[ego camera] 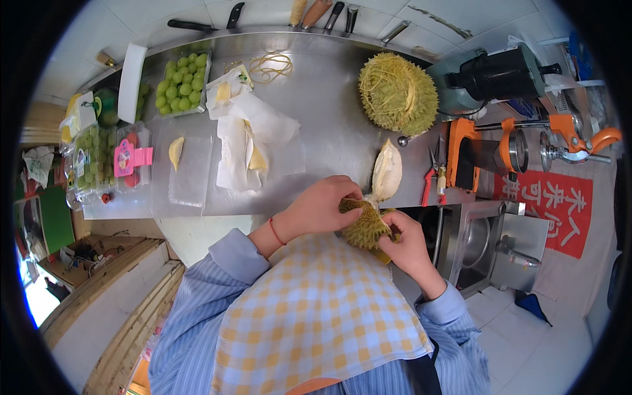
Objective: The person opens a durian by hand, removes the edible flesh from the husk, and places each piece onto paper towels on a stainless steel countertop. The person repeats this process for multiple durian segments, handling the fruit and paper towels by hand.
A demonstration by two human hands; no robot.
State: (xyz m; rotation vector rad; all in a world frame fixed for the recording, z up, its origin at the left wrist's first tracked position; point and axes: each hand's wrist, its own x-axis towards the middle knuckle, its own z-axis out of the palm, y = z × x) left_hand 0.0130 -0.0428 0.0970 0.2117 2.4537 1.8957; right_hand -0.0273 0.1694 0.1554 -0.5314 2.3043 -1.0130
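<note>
At the counter's front edge, my left hand [328, 205] grips a spiky piece of durian husk [364, 228] from its left and top side. My right hand [406, 239] holds the right side of the same piece, fingertips at its edge. Just beyond my hands, a pale husk section [387, 170] stands with its inner side showing. A whole durian [399, 93] lies farther back. Left of my hands, durian flesh [256, 159] rests on crumpled white paper [232, 153]. Another piece of durian flesh [176, 152] lies on a clear plastic sheet [191, 180].
Red-handled pruning shears [428, 185] and a knife [441, 181] lie right of the husk, beside an orange manual press [461, 158]. Packed green grapes [182, 83] and other fruit boxes stand at left. Several knives [334, 15] line the back wall. A metal sink [476, 242] is at right.
</note>
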